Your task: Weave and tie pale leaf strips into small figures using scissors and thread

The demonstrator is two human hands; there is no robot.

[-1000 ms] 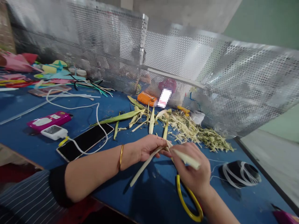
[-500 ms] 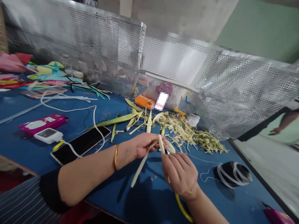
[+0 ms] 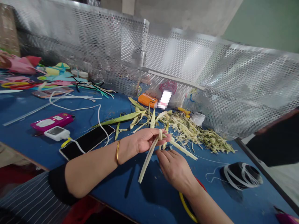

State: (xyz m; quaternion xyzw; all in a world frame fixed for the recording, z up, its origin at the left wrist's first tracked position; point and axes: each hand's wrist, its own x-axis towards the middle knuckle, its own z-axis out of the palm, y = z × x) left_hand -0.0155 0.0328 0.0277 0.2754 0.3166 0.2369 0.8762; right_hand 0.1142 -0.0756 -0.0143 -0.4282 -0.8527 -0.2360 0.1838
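Pale husk-like strips point(image 3: 147, 161) are looped and crossed over the fingers of my left hand point(image 3: 147, 140), which pinches them above the blue table. One end hangs down toward me, and another sticks out to the right. Just below and to the right, my right hand point(image 3: 175, 169) is closed with its fingertips on a strip under the loop; its grip is partly hidden behind its own knuckles. Beyond both hands lie long green and pale leaves point(image 3: 127, 118) and a heap of shredded pale-green strips point(image 3: 187, 127).
At left lie a dark phone point(image 3: 87, 141), a magenta device point(image 3: 52, 122) and a white cable point(image 3: 99, 115). Right of my hands is a black spool point(image 3: 241, 175) wound with white thread. A perforated metal panel point(image 3: 177, 59) closes off the back. An orange packet point(image 3: 147, 100) sits near it.
The strip my right hand held up is now wrapped round at my left fingers, and one end points right. My right hand has shifted slightly down and left relative to the left. The view has turned slightly.
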